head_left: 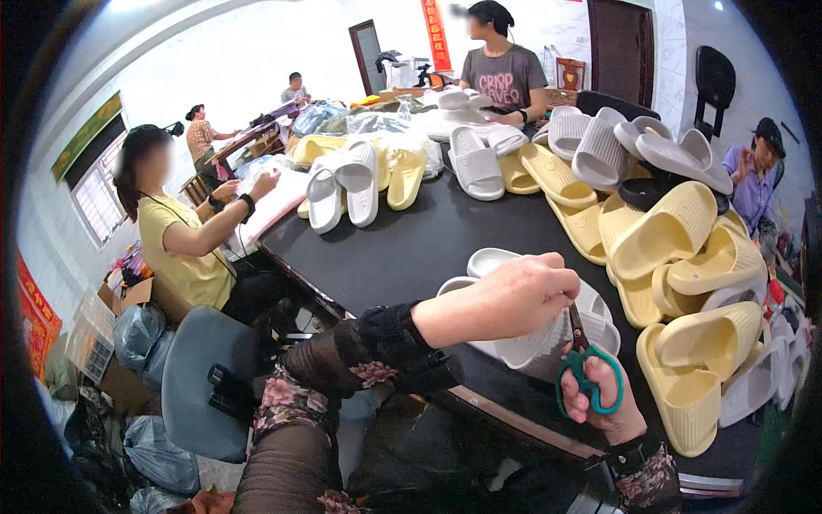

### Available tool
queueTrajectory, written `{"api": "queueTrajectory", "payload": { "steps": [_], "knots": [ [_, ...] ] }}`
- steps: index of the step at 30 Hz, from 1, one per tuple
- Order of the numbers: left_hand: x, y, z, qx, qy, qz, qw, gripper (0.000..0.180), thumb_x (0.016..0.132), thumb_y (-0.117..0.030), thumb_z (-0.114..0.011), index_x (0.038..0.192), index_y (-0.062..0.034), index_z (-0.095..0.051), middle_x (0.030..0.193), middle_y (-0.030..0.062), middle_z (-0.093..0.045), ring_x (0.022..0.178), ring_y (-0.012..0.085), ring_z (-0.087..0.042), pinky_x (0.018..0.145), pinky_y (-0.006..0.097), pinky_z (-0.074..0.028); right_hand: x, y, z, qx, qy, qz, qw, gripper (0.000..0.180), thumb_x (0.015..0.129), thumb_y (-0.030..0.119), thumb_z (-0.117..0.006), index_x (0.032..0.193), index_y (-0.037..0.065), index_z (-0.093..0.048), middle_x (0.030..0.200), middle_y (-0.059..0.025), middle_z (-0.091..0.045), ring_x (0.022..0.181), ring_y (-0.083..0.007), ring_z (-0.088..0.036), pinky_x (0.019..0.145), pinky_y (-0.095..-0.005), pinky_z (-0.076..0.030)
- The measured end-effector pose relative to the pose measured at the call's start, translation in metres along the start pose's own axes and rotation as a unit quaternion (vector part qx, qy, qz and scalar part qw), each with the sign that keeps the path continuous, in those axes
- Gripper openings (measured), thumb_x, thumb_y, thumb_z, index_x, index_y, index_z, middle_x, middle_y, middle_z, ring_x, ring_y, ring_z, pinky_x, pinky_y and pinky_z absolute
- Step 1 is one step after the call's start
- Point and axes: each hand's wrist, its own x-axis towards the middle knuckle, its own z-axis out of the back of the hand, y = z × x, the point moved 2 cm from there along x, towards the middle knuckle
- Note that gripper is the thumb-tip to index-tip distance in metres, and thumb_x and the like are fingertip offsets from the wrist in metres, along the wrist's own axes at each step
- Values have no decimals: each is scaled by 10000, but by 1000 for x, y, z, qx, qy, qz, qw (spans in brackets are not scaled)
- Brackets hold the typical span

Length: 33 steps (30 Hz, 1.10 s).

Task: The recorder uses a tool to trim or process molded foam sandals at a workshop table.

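The right hand (604, 396) is closed on a pair of green-handled scissors (586, 377), with the fingers through the loops and the blades pointing up toward the other hand. Just above it, the left hand (514, 295) is clamped on a white slipper (539, 343), the fingers curled over its upper edge, so the slipper sits between both hands, and the scissor blades touch it or are just beside it; I cannot tell which. Both forearms wear dark lace sleeves with flowers. Under the grip is the black table (402, 248), and its near edge passes just below the hands. A second white slipper (490, 259) lies just behind the held one. To the right of the grip stands a heap of yellow slippers (676, 257), very near. Farther beyond the grip lie more white slippers (342, 188) and grey ones (599, 146). Far to the left of the grip a person in a yellow shirt (184, 248) sits at the table, and at the far end a person in a grey shirt (505, 77) stands
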Motion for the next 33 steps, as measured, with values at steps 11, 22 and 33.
{"api": "queueTrajectory", "payload": {
  "steps": [11, 22, 33],
  "knots": [
    [4, 13, 11, 7, -32, 120, 992, 54, 785, -15, -615, 825, 22, -615, 750, 72, -576, 662, 134, -539, 598, 255, -429, 9, 0, 4, 7, 79, 0, 997, 387, 927, 265, -521, 1217, 33, -411, 865, -94, -548, 662, -140, -544, 525, -273, -484],
    [13, 3, -2, -8, -26, 117, 993, 62, 763, 40, -600, 823, 26, -602, 729, 48, -545, 659, 100, -509, 589, 232, -402, -2, 6, -1, 22, 134, -29, 990, 329, 920, 244, -484, 1156, 21, -435, 931, -132, -597, 763, -171, -611, 617, -279, -519],
    [9, -8, -1, -33, 15, 99, 994, 71, 762, 58, -600, 828, 33, -593, 753, 41, -544, 687, 95, -513, 605, 227, -410, -1, 5, 2, -12, 103, -1, 995, 261, 927, 275, -514, 989, 26, -468, 771, -72, -583, 541, -107, -561, 467, -235, -486]
  ]
}}
